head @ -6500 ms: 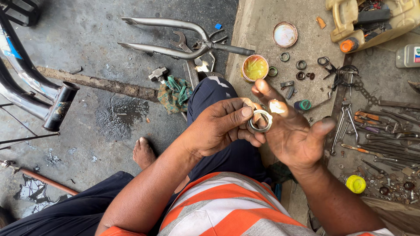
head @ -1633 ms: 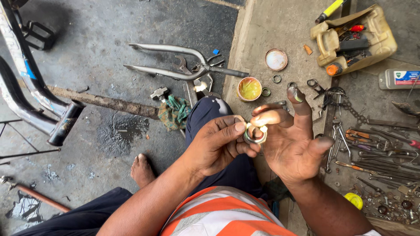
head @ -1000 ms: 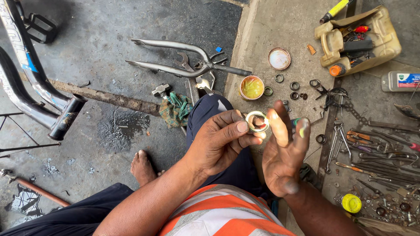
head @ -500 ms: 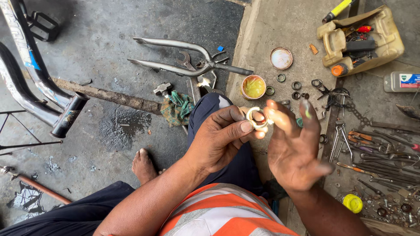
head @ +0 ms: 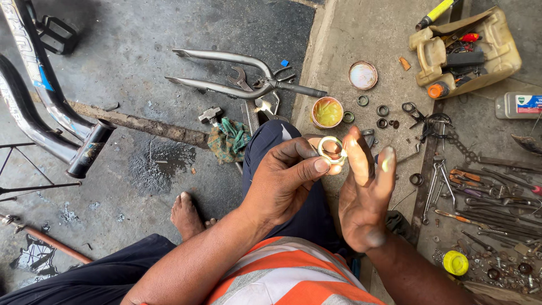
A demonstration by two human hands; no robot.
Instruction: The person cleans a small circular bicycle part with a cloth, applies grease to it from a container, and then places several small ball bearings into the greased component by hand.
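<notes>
My left hand (head: 285, 181) pinches a small metal bearing ring (head: 331, 150) between thumb and fingers, held up in front of my chest. My right hand (head: 364, 195) is beside it with the fingers spread, and its fingertip, smeared with yellowish grease, touches the ring. On the ground just beyond the hands stands a small round tin of yellow grease (head: 327, 112).
A bicycle fork (head: 237, 73) and wrenches lie ahead, a bicycle frame (head: 39, 107) at the left. A tin lid (head: 362, 74), several small rings (head: 383, 110), a cut jug of tools (head: 466, 53) and many hand tools (head: 485, 192) lie at the right. My bare foot (head: 186, 212) rests below.
The right hand has turned from cupping under the ring to an upright, spread pose, a fingertip rubbing the ring. The left hand has kept its hold on the ring throughout.
</notes>
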